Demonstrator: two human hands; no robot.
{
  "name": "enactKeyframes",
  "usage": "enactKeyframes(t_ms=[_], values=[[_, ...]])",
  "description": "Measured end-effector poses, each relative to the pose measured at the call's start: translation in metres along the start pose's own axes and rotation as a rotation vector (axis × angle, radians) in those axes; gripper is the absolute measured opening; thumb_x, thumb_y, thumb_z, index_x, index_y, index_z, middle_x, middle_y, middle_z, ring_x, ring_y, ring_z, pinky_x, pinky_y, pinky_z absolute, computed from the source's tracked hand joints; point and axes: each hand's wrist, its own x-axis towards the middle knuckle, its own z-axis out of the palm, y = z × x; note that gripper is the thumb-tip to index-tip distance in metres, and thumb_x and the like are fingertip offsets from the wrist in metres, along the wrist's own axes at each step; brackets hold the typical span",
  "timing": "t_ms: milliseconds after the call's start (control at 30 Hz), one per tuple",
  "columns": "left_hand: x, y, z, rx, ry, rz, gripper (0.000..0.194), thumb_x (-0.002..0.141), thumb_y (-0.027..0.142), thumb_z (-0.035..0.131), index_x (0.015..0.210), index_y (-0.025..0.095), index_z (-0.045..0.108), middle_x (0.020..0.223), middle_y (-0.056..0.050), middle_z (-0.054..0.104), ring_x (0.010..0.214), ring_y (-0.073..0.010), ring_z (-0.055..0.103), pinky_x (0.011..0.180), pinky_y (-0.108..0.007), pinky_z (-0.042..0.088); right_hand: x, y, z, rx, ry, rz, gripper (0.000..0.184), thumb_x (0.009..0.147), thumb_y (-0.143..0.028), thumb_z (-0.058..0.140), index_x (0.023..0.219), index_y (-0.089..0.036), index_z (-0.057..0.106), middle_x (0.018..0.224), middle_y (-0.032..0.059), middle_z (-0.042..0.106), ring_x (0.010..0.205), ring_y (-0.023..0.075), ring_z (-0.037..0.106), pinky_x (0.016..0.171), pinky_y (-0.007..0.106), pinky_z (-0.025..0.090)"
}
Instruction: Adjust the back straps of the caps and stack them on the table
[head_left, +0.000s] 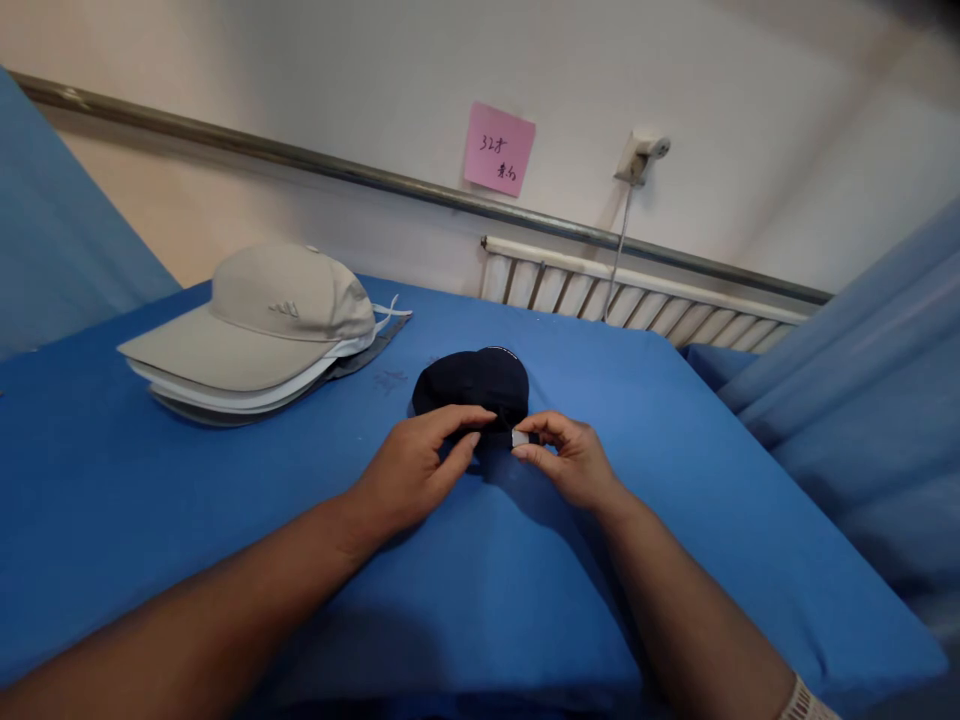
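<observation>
A dark navy cap [469, 380] rests on the blue-covered table, its back strap side turned towards me. My left hand [420, 460] pinches the strap at the cap's near edge between thumb and fingers. Just to the right, my right hand [566, 455] grips a small silvery buckle [520, 438] on the strap, thumb below and fingers above. The two hands are a short gap apart. The cap's brim is mostly hidden from this side.
On the left lies a stack of caps [255, 320], beige on top, white and grey below. The blue cloth [465, 600] covers the table. Behind are a metal rail [360, 170], a white radiator [585, 285], a pink note [499, 150] and a plugged-in cable [621, 240]. Blue curtains [870, 400] hang at the right.
</observation>
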Motion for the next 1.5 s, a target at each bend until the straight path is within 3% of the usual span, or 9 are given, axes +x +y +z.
enactKeyframes(t_ms=[100,200,300,433,567,733,900,1100,1500], values=[[0.000,0.000,-0.005,0.071,0.154,-0.036,0.025,0.089,0.032,0.056,0.108,0.022,0.068,0.101,-0.004,0.073,0.085,-0.0176,0.065,0.081,-0.029,0.050,0.001,0.001,-0.001,-0.006,0.036,0.015,0.020,0.078,-0.035,0.073,0.092,-0.021,0.068,0.081,0.0012,0.070,0.070,0.0147,0.062,0.066,0.028,0.050],[0.003,-0.004,-0.007,0.065,0.162,-0.100,0.022,0.088,0.035,0.056,0.099,0.021,0.069,0.083,-0.001,0.072,0.070,-0.0151,0.063,0.068,-0.026,0.049,0.000,0.001,-0.002,-0.011,0.040,0.025,0.022,0.078,-0.036,0.073,0.093,-0.021,0.069,0.081,0.0013,0.070,0.070,0.0147,0.062,0.067,0.028,0.050],[0.007,-0.009,-0.007,0.084,0.018,-0.090,0.023,0.088,0.036,0.056,0.095,0.020,0.072,0.082,-0.001,0.072,0.069,-0.0153,0.064,0.065,-0.026,0.048,0.000,0.002,-0.004,0.011,0.038,0.029,0.024,0.078,-0.036,0.074,0.095,-0.021,0.069,0.083,0.0020,0.071,0.073,0.0153,0.063,0.069,0.029,0.051],[0.008,-0.019,-0.004,0.141,-0.204,-0.087,0.037,0.091,0.035,0.053,0.123,0.022,0.065,0.097,-0.005,0.075,0.078,-0.0179,0.068,0.072,-0.029,0.049,0.001,0.002,-0.005,0.033,0.045,0.029,0.024,0.077,-0.036,0.075,0.094,-0.021,0.069,0.083,0.0021,0.071,0.074,0.0158,0.064,0.070,0.029,0.051],[0.008,-0.029,0.000,0.175,-0.295,-0.032,0.036,0.093,0.033,0.051,0.125,0.025,0.062,0.106,-0.004,0.073,0.090,-0.0198,0.068,0.078,-0.031,0.049,0.001,0.000,-0.005,0.029,0.029,0.019,0.021,0.078,-0.035,0.075,0.093,-0.022,0.069,0.085,0.0019,0.071,0.074,0.0152,0.064,0.070,0.029,0.052],[0.009,-0.020,-0.005,0.260,-0.191,0.111,0.024,0.094,0.031,0.047,0.096,0.020,0.069,0.095,-0.005,0.068,0.088,-0.0195,0.063,0.080,-0.033,0.048,0.002,-0.001,-0.004,0.015,0.043,0.002,0.020,0.078,-0.034,0.074,0.093,-0.021,0.068,0.081,0.0013,0.071,0.070,0.0144,0.063,0.068,0.028,0.051],[0.004,-0.001,-0.012,0.173,-0.139,0.264,0.021,0.095,0.029,0.046,0.098,0.020,0.065,0.111,-0.006,0.064,0.105,-0.0207,0.057,0.093,-0.036,0.045,0.002,-0.001,-0.002,0.018,0.036,-0.005,0.018,0.078,-0.031,0.074,0.092,-0.021,0.068,0.079,0.0001,0.070,0.068,0.0135,0.062,0.063,0.026,0.049],[0.007,0.000,-0.009,0.158,-0.164,0.155,0.027,0.096,0.035,0.044,0.083,0.019,0.061,0.080,-0.001,0.061,0.079,-0.0164,0.056,0.081,-0.034,0.044,0.002,-0.005,-0.002,0.010,0.008,-0.041,0.017,0.078,-0.030,0.075,0.092,-0.022,0.069,0.083,0.0006,0.070,0.072,0.0142,0.062,0.067,0.027,0.049],[0.010,-0.006,-0.004,-0.062,-0.147,-0.097,0.024,0.086,0.042,0.058,0.090,0.021,0.069,0.082,-0.003,0.068,0.079,-0.0189,0.063,0.072,-0.031,0.048,0.003,-0.006,0.000,0.025,0.027,-0.049,0.016,0.079,-0.032,0.073,0.092,-0.022,0.068,0.084,0.0017,0.071,0.074,0.0151,0.064,0.067,0.028,0.050]])
